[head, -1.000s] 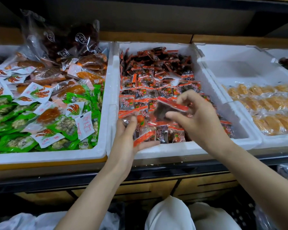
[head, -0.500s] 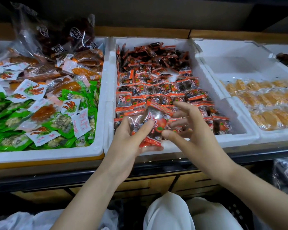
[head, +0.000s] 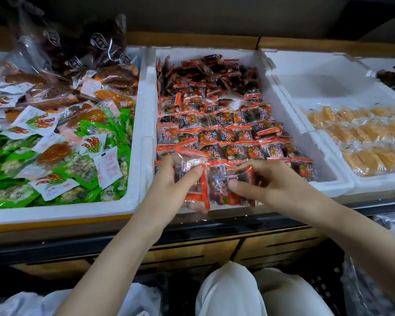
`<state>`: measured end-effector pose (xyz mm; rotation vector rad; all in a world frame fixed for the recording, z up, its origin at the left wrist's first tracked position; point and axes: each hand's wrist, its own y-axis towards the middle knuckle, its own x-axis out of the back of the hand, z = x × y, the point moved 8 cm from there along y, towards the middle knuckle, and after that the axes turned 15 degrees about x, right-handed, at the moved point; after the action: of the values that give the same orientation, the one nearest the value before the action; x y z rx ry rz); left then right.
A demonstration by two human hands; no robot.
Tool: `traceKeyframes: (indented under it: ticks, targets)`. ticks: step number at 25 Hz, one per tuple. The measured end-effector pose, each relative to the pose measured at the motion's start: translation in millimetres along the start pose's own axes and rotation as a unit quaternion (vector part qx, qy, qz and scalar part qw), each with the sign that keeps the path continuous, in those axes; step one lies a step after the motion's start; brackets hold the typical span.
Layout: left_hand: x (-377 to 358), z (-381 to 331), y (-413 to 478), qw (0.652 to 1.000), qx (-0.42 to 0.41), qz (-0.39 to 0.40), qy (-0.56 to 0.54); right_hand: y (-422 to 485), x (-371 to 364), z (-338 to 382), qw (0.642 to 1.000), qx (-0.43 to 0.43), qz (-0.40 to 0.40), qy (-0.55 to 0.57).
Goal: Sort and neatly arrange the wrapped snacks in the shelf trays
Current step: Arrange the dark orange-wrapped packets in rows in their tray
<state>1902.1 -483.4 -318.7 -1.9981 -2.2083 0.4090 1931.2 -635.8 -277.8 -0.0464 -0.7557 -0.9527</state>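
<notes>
The middle white foam tray (head: pixel 328 179) holds several red-and-clear wrapped snacks (head: pixel 224 133), laid in rows near the front and piled loosely at the back. At the tray's front edge my left hand (head: pixel 169 185) grips a small stack of these packets (head: pixel 193 179), thumb on top. My right hand (head: pixel 281 188) pinches one red packet (head: pixel 224 190) right beside that stack, thumb pressed on its face. Both hands hover over the tray's front rim.
The left tray (head: pixel 62 212) is heaped with mixed green, white and orange snack packs (head: pixel 55 142) and dark bags at the back. The right tray (head: pixel 383 181) holds rows of yellow wrapped snacks (head: pixel 365 137). A wooden cabinet front lies below; my white-trousered knees are underneath.
My right hand brought a red packet down from mid-tray to the front rim next to the stack in my left hand. The left hand stayed near the front edge.
</notes>
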Motion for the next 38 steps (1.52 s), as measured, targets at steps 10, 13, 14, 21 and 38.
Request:
traceKeyframes:
  ticks: [10, 13, 14, 21, 38]
  targets:
    - [36, -11, 7, 0.97, -0.135, -0.171, 0.107, 37, 0, -60, 0.992, -0.101, -0.032, -0.075]
    - [36, -11, 4, 0.972, -0.141, -0.157, 0.107, 44, -18, -66, 0.987, -0.133, 0.029, -0.084]
    - [37, -10, 3, 0.973, -0.14, -0.151, 0.102, 45, -19, -68, 0.986, -0.144, 0.036, -0.075]
    - [28, -9, 6, 0.98, -0.13, -0.121, 0.088, 46, -17, -76, 0.98, -0.129, 0.069, -0.133]
    - [-8, -25, -9, 0.951, -0.208, -0.034, 0.227, 1, -35, -13, 0.946, -0.161, 0.046, 0.279]
